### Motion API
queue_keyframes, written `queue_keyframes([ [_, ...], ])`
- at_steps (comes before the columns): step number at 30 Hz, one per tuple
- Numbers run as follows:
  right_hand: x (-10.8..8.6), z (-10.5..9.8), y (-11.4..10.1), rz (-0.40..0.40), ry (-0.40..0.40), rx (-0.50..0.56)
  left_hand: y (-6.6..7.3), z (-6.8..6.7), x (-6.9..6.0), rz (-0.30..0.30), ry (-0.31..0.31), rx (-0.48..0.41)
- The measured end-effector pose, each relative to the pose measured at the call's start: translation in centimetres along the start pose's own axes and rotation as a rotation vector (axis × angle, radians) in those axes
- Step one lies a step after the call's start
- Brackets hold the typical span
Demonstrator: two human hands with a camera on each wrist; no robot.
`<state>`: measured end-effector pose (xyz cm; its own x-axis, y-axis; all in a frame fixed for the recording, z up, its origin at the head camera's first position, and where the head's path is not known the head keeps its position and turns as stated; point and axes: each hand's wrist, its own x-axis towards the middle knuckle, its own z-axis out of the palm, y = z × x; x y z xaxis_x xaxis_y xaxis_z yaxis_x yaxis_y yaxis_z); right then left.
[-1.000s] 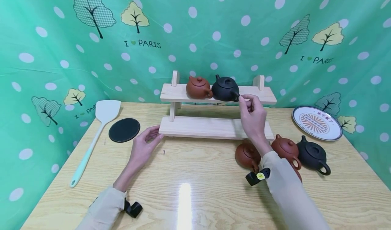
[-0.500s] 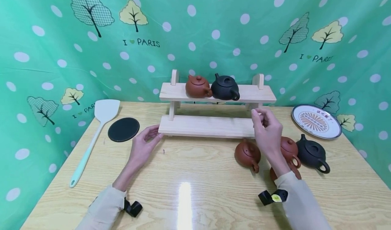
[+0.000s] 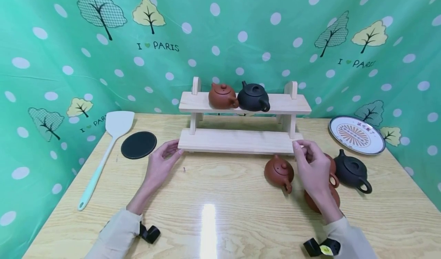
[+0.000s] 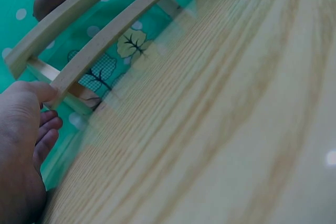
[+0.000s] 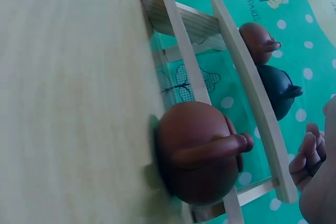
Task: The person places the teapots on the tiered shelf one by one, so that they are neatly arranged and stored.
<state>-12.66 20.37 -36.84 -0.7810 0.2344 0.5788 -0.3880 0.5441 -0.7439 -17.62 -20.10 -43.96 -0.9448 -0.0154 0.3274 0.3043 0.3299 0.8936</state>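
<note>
My left hand [image 3: 162,163] holds the left end of the lower board of a two-tier wooden display shelf [image 3: 237,141], thumb at its front edge. On the upper board sit a red-brown clay teapot [image 3: 222,96] and a black teapot [image 3: 253,97], side by side. My right hand [image 3: 312,169] is by the lower board's right end, fingers loosely curled around nothing. Left of it on the table stands another red-brown teapot [image 3: 279,171], large in the right wrist view [image 5: 197,153]. Two more red-brown teapots, one lower one [image 3: 322,201], are partly hidden behind my right hand.
A second black teapot [image 3: 352,171] stands on the table at right. Behind it, a patterned white plate [image 3: 356,135] lies near the curtain. At left are a black round coaster [image 3: 139,145] and a spatula [image 3: 115,136] with a pale green handle.
My right hand has let go of the black teapot's handle on the upper board and come down and right, toward the front. My left hand has stayed at the shelf's left end.
</note>
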Motion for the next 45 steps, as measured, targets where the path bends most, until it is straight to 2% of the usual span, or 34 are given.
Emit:
queue_keyframes([
  [8, -2.0, -0.9, -0.2, 0.013, -0.075, 0.005, 0.1, -0.1, 0.0, -0.001, -0.003, -0.008],
  [32, -6.2, -2.0, -0.3, 0.103, -0.115, -0.08, 0.1, 0.0, 0.1, -0.03, 0.008, -0.027],
  [38, -7.0, -2.1, -0.6, 0.135, -0.117, -0.146, 0.1, 0.1, 0.1, -0.031, 0.005, -0.036],
  [45, -8.0, -1.9, -0.6, 0.187, -0.169, -0.18, 0.1, 0.1, 0.1, -0.02, 0.003, -0.028],
])
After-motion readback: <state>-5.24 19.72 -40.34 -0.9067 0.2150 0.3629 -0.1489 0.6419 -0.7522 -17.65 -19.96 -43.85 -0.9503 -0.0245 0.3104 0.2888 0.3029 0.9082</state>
